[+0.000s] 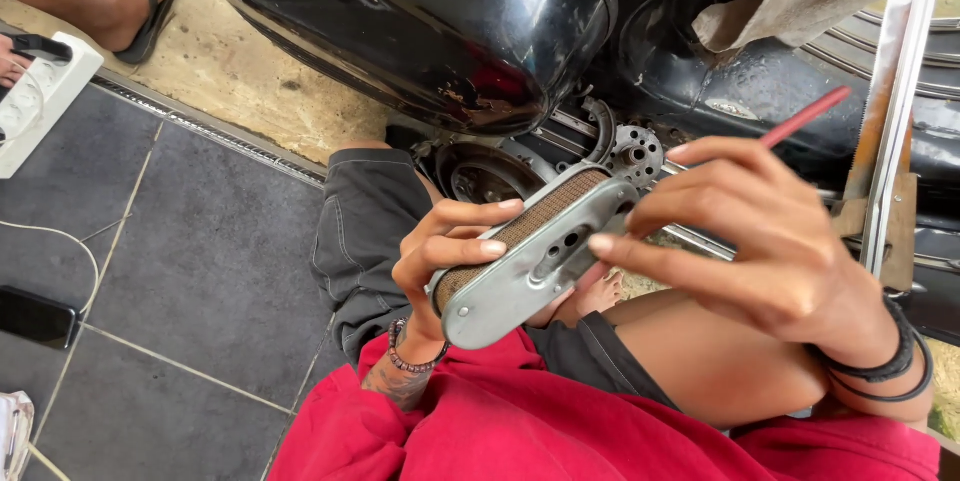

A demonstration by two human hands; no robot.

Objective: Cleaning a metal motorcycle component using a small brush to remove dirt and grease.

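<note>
L hand [440, 251] grips a grey metal air-filter housing [530, 261] w/ curled fingers; R hand [770, 241] pinches a red-handled tool [805, 118] against it, beside a black motorcycle [420, 21].

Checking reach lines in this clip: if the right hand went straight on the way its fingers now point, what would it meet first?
The right hand points leftward; its fingertips already sit at the grey metal filter housing, so that comes first.

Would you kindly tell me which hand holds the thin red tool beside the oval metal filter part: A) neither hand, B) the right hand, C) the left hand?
B: the thin red tool sticks out from the right hand, while the left hand grips the oval metal filter part.
</note>
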